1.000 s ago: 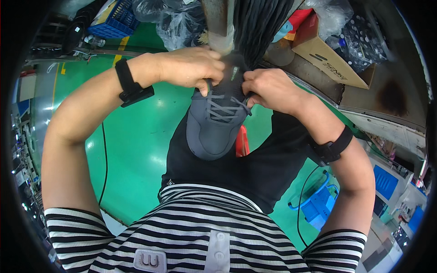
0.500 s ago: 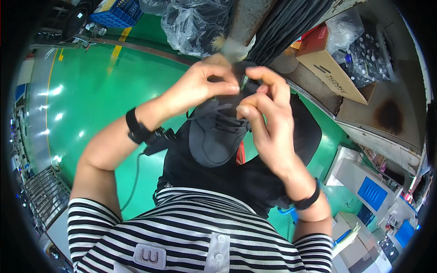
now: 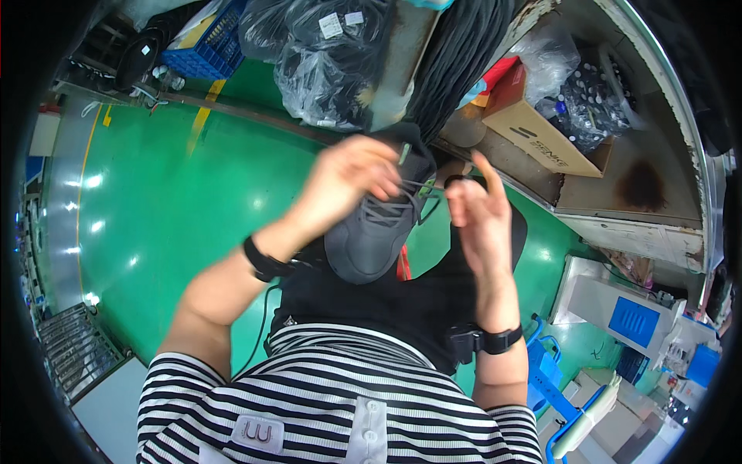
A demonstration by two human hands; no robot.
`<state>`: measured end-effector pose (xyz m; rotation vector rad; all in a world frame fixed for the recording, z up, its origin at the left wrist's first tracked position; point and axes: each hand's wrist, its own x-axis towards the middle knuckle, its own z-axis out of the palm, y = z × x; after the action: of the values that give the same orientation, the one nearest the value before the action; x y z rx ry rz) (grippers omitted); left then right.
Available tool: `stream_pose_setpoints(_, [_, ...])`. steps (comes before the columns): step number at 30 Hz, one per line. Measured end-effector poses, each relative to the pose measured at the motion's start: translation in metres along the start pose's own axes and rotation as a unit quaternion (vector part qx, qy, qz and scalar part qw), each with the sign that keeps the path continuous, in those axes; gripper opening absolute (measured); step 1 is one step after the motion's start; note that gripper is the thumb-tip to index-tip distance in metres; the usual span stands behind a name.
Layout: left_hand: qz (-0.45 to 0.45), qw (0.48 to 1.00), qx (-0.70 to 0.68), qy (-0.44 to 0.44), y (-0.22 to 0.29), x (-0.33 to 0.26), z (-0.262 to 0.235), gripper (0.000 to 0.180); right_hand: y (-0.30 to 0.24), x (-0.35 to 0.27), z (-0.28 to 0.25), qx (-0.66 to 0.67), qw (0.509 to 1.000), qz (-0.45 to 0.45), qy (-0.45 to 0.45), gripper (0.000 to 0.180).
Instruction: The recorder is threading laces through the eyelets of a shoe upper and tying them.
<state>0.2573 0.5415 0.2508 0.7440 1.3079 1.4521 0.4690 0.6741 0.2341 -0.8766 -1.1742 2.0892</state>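
Note:
A dark grey sneaker (image 3: 363, 247) rests on my black-trousered lap with its toe toward me. Criss-crossed grey laces (image 3: 382, 213) run up its front. Over the left side of the shoe's opening, my left hand (image 3: 348, 179) is closed in a pinch on the shoelace, a little blurred. To the right of the shoe, my right hand (image 3: 483, 213) pinches the other stretch of lace, with one finger raised. The lace runs taut between both hands, and a loose loop (image 3: 430, 209) hangs at the shoe's right side. A small green-white tag (image 3: 405, 153) shows near the shoe's collar.
Beyond the shoe, a metal post (image 3: 402, 62) stands beside a bundle of black cords (image 3: 456, 69). Clear plastic bags (image 3: 317, 85) lie behind on the left. An open cardboard box (image 3: 541, 139) with bagged small parts sits on the metal bench (image 3: 599, 197) at the right.
My hands have moved apart from close together above the shoe's opening. The lace is now stretched between them, with a loop at the right. The view has shifted slightly.

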Motion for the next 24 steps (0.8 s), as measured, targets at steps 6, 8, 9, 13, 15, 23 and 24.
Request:
stream_pose_setpoints(6, [-0.106, 0.959, -0.040, 0.259, -0.005, -0.004, -0.135, 0.018, -0.024, -0.008, -0.049, -0.117, 0.962, 0.054, 0.242, 0.016])
stream_pose_setpoints(8, [-0.042, 0.958, 0.181, 0.218, -0.026, -0.002, -0.124, 0.016, 0.007, -0.007, -0.035, -0.216, 0.970, 0.039, 0.105, 0.013])
stream_pose_setpoints(9, [0.029, 0.936, 0.300, 0.182, -0.038, 0.004, -0.110, 0.016, 0.022, -0.001, -0.028, -0.264, 0.962, 0.017, 0.059, 0.011])
stream_pose_setpoints(13, [0.078, 0.925, 0.329, 0.172, -0.043, 0.013, -0.058, 0.009, 0.050, 0.012, -0.004, -0.288, 0.955, -0.033, 0.068, 0.009])
stream_pose_setpoints(15, [0.090, 0.926, 0.325, 0.170, -0.036, 0.016, -0.042, 0.008, 0.047, 0.015, 0.003, -0.360, 0.930, -0.011, 0.081, 0.009])
stream_pose_setpoints(23, [0.066, 0.910, 0.364, 0.186, -0.021, 0.000, -0.024, 0.011, 0.021, 0.031, 0.026, -0.702, 0.625, -0.336, -0.054, 0.011])
stream_pose_setpoints(24, [0.056, 0.910, 0.367, 0.185, -0.019, -0.002, -0.024, 0.011, 0.015, 0.034, 0.026, -0.717, 0.599, -0.345, -0.089, 0.011])
